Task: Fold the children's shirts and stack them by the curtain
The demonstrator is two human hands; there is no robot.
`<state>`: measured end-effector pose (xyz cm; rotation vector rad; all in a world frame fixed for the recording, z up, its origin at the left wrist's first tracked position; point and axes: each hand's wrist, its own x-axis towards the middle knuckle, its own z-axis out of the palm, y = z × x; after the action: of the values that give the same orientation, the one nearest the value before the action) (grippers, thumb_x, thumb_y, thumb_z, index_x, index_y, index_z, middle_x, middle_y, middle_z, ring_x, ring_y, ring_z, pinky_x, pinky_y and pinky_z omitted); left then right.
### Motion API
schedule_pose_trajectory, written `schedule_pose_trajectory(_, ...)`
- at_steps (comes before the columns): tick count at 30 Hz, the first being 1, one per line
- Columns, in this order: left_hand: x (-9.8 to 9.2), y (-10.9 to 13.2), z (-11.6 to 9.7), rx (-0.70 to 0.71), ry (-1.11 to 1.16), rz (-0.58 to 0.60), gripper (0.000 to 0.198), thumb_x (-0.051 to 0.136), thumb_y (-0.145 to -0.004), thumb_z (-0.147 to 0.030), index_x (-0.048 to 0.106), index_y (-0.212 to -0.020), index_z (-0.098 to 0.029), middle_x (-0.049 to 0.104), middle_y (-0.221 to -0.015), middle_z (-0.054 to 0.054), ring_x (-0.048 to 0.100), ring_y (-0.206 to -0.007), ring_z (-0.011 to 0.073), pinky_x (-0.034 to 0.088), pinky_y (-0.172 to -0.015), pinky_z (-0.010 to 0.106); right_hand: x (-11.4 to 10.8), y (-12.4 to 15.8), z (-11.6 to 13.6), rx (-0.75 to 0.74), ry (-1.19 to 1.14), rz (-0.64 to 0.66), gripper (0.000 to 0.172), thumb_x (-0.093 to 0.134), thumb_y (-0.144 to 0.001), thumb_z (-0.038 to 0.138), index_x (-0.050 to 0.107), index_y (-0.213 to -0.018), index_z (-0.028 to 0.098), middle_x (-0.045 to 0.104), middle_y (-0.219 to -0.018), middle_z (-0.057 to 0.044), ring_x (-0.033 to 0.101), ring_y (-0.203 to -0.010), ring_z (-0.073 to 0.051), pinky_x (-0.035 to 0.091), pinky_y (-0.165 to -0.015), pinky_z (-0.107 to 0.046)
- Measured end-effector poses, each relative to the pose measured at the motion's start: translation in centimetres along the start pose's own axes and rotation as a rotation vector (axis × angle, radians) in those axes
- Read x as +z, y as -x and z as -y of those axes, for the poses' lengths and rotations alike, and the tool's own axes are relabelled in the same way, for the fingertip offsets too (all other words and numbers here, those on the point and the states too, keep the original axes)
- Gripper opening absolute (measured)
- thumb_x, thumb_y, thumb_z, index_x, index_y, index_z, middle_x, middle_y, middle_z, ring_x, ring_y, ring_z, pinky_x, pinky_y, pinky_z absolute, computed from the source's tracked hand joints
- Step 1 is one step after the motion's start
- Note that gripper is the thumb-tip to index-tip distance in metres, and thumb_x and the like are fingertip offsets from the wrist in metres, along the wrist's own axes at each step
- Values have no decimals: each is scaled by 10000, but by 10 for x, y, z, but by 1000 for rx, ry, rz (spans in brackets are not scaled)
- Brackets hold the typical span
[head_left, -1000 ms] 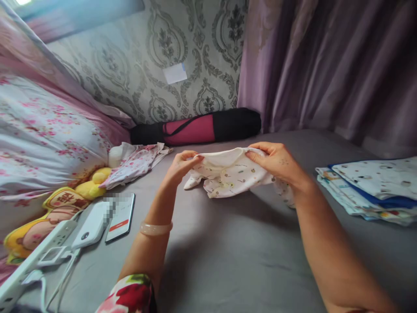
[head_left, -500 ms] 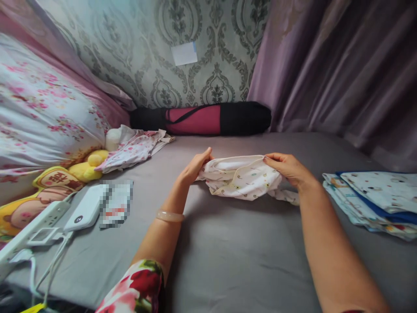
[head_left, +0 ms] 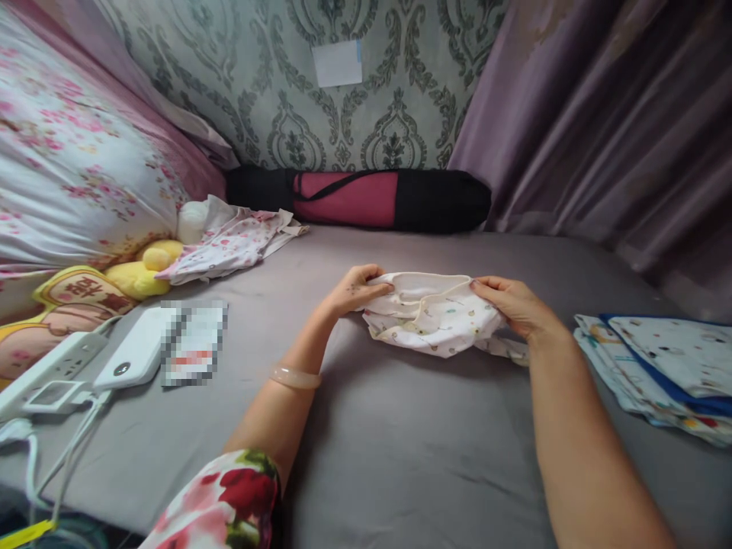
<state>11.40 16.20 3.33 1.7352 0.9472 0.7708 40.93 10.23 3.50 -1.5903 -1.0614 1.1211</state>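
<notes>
A small white baby garment [head_left: 443, 324] with a tiny print and cream-yellow edging is stretched between my two hands over the grey bed sheet [head_left: 423, 450]. My left hand [head_left: 359, 290] pinches its left upper edge, thumb lying over the cloth. On the other side, the thumb and fingers of my right hand [head_left: 508, 301] grip the right end of the neckline. The front overlaps in folds below the trim. Part of the cloth hangs beneath my right wrist, and its underside is hidden.
Folded baby clothes [head_left: 663, 358] lie stacked at the right. Crumpled pink-printed clothing [head_left: 229, 244] rests at the left, near plush toys [head_left: 137, 278]. A power strip [head_left: 54, 370], a white power bank [head_left: 134, 351] and cables are at lower left. A black-and-red bag [head_left: 348, 200] lies against the wall.
My left thumb has come down over the cloth, where it pointed up before. The garment's neckline hangs a little more open toward me. The camera view has shifted slightly.
</notes>
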Motion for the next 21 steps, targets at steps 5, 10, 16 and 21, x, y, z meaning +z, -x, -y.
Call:
schedule_pose_trajectory(5, 2, -4, 8, 189, -189, -106, 274, 635, -788, -350, 656, -1000, -178, 608, -871, 13, 499, -697, 115, 366, -580, 206, 4, 3, 1, -27, -33, 16, 349, 800, -639, 427, 707, -891, 204, 717, -808, -47, 622, -590, -159, 479, -495, -267)
schedule_pose_trajectory(10, 1, -5, 12, 278, -260, -175, 254, 637, -815, -366, 688, -998, -198, 644, -957, 47, 566, -854, 165, 420, -729, 239, 5, 4, 4, -72, -18, -17, 383, 815, -622, 453, 732, -914, 219, 731, -894, -59, 650, -660, -179, 517, -542, -289)
schedule_pose_trajectory(16, 3, -4, 6, 307, -291, -220, 329, 584, -859, -458, 729, -981, -189, 600, -813, 39, 533, -746, 148, 419, -691, 242, 3, 5, 7, -145, 33, -49, 377, 802, -629, 480, 742, -902, 226, 734, -865, -54, 649, -668, -188, 519, -560, -302)
schedule_pose_trajectory(21, 2, -3, -2, 302, -173, -281, 330, 606, -834, -479, 729, -866, -175, 582, -837, 37, 508, -733, 127, 396, -632, 215, 5, 9, 13, -213, 38, -55, 399, 794, -619, 512, 734, -882, 219, 724, -829, -35, 632, -655, -171, 503, -550, -281)
